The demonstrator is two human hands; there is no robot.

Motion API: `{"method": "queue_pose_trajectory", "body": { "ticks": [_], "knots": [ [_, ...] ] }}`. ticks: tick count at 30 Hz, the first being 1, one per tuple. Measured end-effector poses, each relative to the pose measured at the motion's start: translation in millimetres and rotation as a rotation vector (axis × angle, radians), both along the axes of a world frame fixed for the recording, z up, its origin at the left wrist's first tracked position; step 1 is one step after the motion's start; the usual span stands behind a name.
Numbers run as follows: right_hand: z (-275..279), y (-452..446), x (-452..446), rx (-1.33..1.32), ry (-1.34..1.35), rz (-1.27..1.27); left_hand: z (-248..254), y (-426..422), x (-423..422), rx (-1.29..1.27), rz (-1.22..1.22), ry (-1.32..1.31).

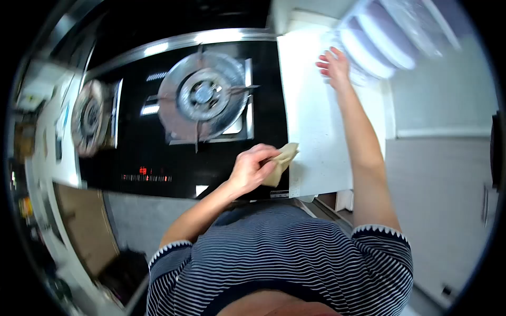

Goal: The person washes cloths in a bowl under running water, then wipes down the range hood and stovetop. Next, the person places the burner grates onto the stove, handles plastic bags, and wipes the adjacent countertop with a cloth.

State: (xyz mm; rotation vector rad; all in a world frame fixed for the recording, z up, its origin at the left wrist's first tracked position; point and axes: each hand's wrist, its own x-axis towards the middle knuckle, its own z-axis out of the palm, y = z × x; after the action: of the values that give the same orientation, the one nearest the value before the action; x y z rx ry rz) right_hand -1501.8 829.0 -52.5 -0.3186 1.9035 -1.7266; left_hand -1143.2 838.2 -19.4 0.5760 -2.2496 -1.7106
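Observation:
My left hand [254, 167] is closed around a pale beige cloth [285, 158]. The bunched cloth hangs over the border between the black glass gas hob [211, 163] and the white countertop [319, 152]. Farther back, my right hand [336, 67] reaches over the counter with its fingers apart and nothing visible in them. It is beside a row of white rounded objects [363, 52] that look wrapped in clear plastic. Blur hides their exact kind, and I cannot tell whether the hand touches them.
A large burner [204, 95] with metal pan supports stands left of the cloth. Another burner [90, 118] sits at the far left. Red digits glow on the control panel [146, 174] near the hob's front edge. A pale cabinet front [443, 184] is at right.

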Motion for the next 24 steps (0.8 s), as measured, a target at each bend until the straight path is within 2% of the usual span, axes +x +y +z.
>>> {"method": "queue_pose_trajectory", "body": {
  "ticks": [5,7,9,10,12,14,17,19,21,24],
  "knots": [
    [-3.6,23.4,69.0,0.029,-0.058,0.343,-17.7,21.6,-30.5,0.050,0.125,0.050],
    [1.2,33.5,95.7,0.070,-0.007,0.405,-24.3,29.8,-34.8,-0.102,0.162,0.168],
    [-2.8,46.9,104.0,0.075,0.019,0.414,-24.1,25.9,-18.5,-0.149,0.181,0.217],
    [-2.5,54.8,104.7,0.104,0.031,0.433,-20.7,18.1,0.4,-0.254,0.214,0.170],
    [0.4,73.0,102.2,0.142,0.028,0.427,-16.6,6.3,50.8,-0.274,0.392,0.050],
    [3.9,87.9,108.2,0.162,-0.004,0.395,-12.1,-18.8,116.9,-0.501,0.636,-0.064],
    [10.7,103.5,118.7,0.173,-0.040,0.374,-23.3,-58.3,221.6,-0.863,0.952,-0.441],
    [10.1,106.2,128.0,0.162,-0.045,0.380,-34.2,-77.4,280.1,-0.914,1.042,-0.647],
    [17.8,101.8,143.5,0.152,-0.060,0.372,-40.3,-85.1,311.0,-0.919,1.033,-0.868],
    [23.2,97.1,162.2,0.124,-0.059,0.380,-45.9,-99.0,325.8,-0.902,0.950,-0.949]
  ]
}}
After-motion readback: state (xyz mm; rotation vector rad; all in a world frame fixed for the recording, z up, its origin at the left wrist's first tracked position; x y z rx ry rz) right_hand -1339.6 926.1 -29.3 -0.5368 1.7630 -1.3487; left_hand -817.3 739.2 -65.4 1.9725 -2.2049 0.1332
